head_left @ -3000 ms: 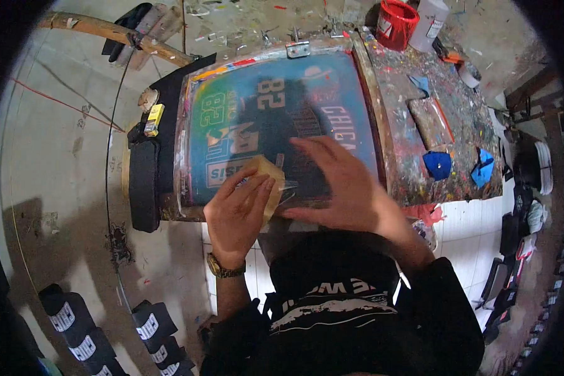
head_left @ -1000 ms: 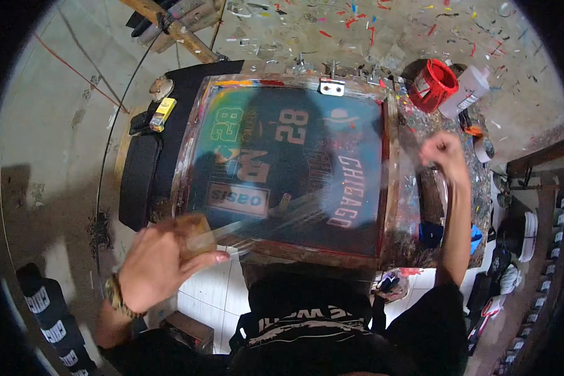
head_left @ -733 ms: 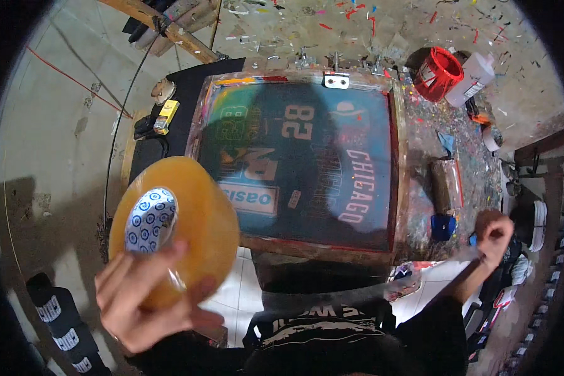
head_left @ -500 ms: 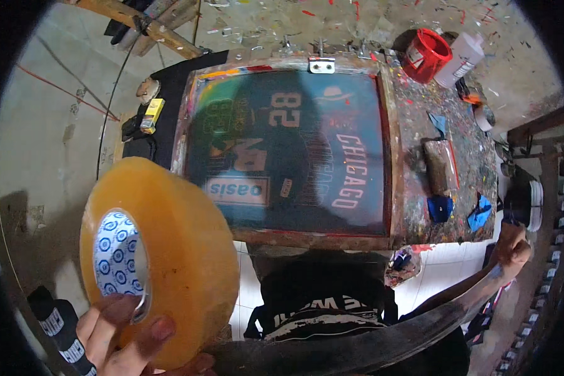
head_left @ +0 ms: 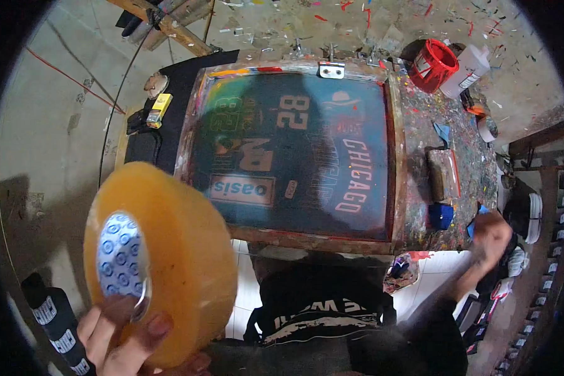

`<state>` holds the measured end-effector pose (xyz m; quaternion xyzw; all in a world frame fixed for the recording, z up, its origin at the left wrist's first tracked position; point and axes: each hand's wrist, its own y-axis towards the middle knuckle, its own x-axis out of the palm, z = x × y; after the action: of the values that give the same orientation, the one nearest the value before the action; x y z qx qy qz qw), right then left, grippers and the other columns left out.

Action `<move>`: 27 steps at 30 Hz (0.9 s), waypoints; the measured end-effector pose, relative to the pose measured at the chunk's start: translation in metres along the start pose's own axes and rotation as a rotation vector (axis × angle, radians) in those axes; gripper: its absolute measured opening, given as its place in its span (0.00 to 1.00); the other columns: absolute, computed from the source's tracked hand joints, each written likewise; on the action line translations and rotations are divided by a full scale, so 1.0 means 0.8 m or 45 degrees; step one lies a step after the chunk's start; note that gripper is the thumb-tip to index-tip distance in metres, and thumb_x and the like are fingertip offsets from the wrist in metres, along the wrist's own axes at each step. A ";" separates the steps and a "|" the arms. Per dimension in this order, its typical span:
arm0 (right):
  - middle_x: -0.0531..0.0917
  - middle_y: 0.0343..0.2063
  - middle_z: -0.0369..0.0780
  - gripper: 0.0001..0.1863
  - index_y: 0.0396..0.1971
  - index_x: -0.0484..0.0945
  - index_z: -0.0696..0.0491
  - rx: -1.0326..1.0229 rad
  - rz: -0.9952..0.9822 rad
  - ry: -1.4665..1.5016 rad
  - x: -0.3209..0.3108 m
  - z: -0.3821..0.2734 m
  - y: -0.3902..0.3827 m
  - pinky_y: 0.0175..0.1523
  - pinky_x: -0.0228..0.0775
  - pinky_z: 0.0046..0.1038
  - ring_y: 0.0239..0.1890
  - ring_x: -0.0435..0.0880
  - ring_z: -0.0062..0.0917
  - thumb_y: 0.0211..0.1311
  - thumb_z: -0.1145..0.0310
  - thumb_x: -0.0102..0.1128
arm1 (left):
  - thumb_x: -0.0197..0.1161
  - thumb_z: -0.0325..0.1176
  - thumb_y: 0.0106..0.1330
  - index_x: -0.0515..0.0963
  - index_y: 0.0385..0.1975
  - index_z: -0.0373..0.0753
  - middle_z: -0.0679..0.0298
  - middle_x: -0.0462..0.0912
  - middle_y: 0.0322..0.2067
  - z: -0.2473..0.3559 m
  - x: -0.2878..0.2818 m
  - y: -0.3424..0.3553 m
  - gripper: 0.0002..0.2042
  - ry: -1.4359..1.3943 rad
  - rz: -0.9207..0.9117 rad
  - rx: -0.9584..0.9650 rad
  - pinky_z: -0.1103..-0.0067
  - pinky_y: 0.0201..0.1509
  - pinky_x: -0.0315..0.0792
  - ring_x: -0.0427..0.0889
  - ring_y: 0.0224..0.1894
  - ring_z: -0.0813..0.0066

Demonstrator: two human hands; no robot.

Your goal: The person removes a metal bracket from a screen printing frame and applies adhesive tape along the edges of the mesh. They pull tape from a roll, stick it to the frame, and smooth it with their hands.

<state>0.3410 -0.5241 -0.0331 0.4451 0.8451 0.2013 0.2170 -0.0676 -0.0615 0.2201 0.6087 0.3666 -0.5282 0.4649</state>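
My left hand (head_left: 122, 335) grips a large roll of amber packing tape (head_left: 188, 269) at the lower left. Its fingers reach into the core, which is lined with blue-and-white patterned paper, and the thumb presses on the side face. On the right, my right hand (head_left: 492, 239) is closed and slightly blurred, near the table's right front corner. What it holds is hidden, and no tape strip shows clearly beside it. Beyond both hands lies a wood-framed printing screen (head_left: 307, 160) with stencilled lettering and shapes, held by a metal hinge clamp (head_left: 331, 70) at its far edge.
On the paint-spattered table (head_left: 413, 188) right of the screen are a brown block (head_left: 443, 175), a blue rag (head_left: 442, 216), a red tub (head_left: 433, 66) and a whitish bottle (head_left: 467, 72). A yellow box (head_left: 159, 111) lies at the left. Shelving (head_left: 545, 276) lines the right side.
My right hand has come leftward, closer to the table's corner. The long tape strip that stretched between it and the roll no longer shows clearly. The roll stays in my left hand.
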 end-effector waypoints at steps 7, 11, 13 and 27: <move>0.86 0.29 0.40 0.03 0.30 0.84 0.61 0.424 -0.215 -0.426 0.100 -0.038 0.083 0.42 0.72 0.25 0.32 0.82 0.23 0.56 0.80 0.70 | 0.76 0.44 0.58 0.89 0.40 0.55 0.55 0.86 0.48 -0.031 0.091 0.036 0.11 0.046 0.365 -0.291 0.69 0.33 0.84 0.89 0.37 0.62; 0.85 0.25 0.39 0.04 0.31 0.86 0.60 0.317 -0.479 -0.587 0.132 -0.088 0.164 0.36 0.68 0.23 0.29 0.78 0.20 0.55 0.78 0.71 | 0.74 0.37 0.61 0.89 0.41 0.44 0.61 0.87 0.48 -0.126 0.229 0.086 0.10 -0.102 0.543 -0.639 0.71 0.40 0.84 0.90 0.39 0.63; 0.84 0.25 0.39 0.04 0.31 0.85 0.60 0.222 -0.603 -0.624 0.151 -0.098 0.197 0.36 0.68 0.24 0.28 0.78 0.20 0.56 0.79 0.70 | 0.72 0.38 0.63 0.89 0.40 0.43 0.60 0.87 0.47 -0.181 0.299 0.104 0.09 0.061 0.607 -0.657 0.70 0.39 0.83 0.90 0.39 0.63; 0.82 0.26 0.40 0.04 0.33 0.84 0.61 -0.174 -0.882 -0.465 0.257 -0.126 0.281 0.40 0.70 0.27 0.30 0.80 0.25 0.56 0.80 0.65 | 0.67 0.58 0.64 0.70 0.66 0.37 0.47 0.75 0.57 -0.165 0.397 0.158 0.37 0.223 0.616 -0.864 0.58 0.59 0.73 0.77 0.57 0.49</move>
<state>0.3304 -0.2489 0.1315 0.1465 0.8774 0.0895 0.4480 0.1462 0.0126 -0.0682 0.5321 0.4043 -0.1995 0.7166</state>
